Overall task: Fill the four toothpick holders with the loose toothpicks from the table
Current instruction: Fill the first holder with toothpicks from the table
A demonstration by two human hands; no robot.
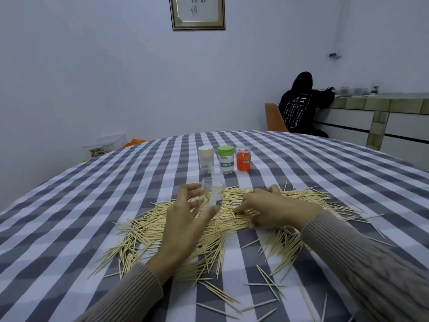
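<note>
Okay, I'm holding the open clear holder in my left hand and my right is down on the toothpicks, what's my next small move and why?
Probably pinch a small bundle with your right hand, which already rests on the loose toothpicks, and drop it into the clear holder. Your left hand holds it lidless above the pile, and it looks nearly empty.

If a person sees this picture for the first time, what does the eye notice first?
First, the big heap of loose toothpicks across the checked tablecloth. Above it, the left hand holds a clear open holder, while the right hand rests on the heap. Behind stands the orange holder.
</note>
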